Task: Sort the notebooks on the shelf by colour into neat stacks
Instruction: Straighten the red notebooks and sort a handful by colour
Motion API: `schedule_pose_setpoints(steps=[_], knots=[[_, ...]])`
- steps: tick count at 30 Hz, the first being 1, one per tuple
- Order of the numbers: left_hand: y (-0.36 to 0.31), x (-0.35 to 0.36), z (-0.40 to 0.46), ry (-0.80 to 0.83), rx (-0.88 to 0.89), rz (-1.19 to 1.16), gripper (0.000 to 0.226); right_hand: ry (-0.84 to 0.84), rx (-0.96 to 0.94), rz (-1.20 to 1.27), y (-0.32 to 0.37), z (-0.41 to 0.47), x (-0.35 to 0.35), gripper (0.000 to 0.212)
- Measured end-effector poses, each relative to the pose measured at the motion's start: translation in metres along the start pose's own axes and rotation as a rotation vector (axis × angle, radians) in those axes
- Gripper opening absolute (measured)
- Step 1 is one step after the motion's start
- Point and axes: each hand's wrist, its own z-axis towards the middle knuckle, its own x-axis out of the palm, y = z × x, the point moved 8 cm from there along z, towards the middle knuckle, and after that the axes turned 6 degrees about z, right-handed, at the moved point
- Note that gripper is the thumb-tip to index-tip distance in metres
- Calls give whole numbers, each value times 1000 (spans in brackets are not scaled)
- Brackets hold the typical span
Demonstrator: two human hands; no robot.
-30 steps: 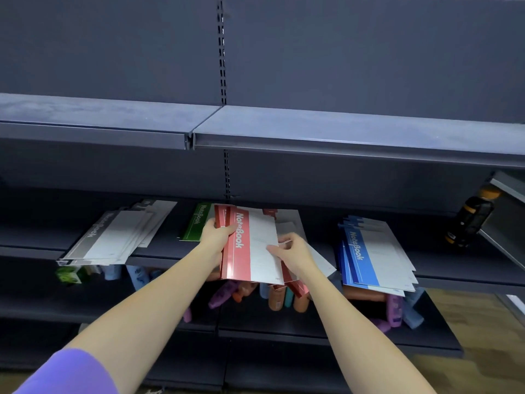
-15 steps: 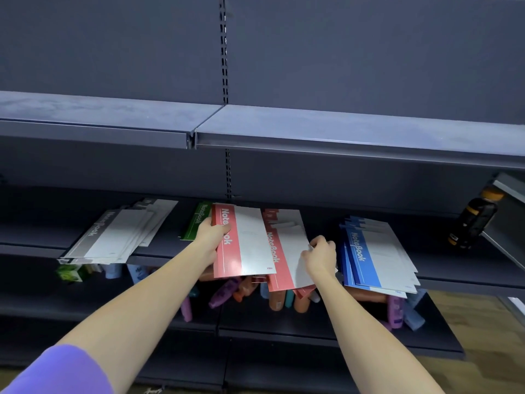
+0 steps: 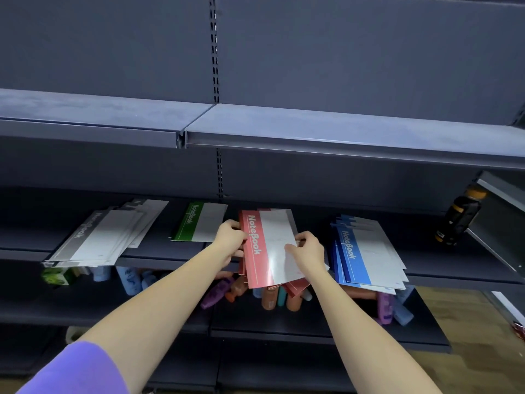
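At the centre of the frame we hold the red notebooks (image 3: pixel 267 248) on the shelf (image 3: pixel 443 268), left hand (image 3: pixel 231 240) gripping the spine edge, right hand (image 3: pixel 306 248) pinching the opposite edge. They look light, floppy and glossy (likely slippery), so edges suit best. Green notebook (image 3: pixel 199 226) and blue stack (image 3: pixel 366 251) crowd either side.

Four notebook stacks (image 3: pixel 268 248) in row on middle shelf (image 3: pixel 170 253); bottles (image 3: pixel 272 298) on shelf below.
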Motion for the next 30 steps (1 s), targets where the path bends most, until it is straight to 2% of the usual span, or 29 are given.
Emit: schedule_pose_setpoints(steps=[4, 9, 14, 17, 20, 22, 26, 30], knots=[[1, -2, 2, -61, 21, 112, 29, -70, -26, -126, -8, 8, -14, 33], [-2, -8, 2, -124, 84, 301, 23, -19, 1, -443, -18, 7, -11, 50], [6, -7, 3, -99, 99, 421, 25, -129, -104, -437, -27, -13, -9, 50], [15, -7, 3, -85, 111, 466, 26, -230, -136, -357, -27, -24, -2, 50], [21, -11, 2, -81, 126, 497, 29, -279, -110, -250, -21, -30, 11, 60], [22, -15, 2, -83, 138, 521, 30, -274, -111, -210, -16, -30, 22, 60], [21, -22, 3, -73, 163, 574, 28, -171, -115, -169, -12, -25, 41, 44], [18, -25, 3, -42, 194, 612, 23, -189, -99, -303, -7, -29, 35, 39]])
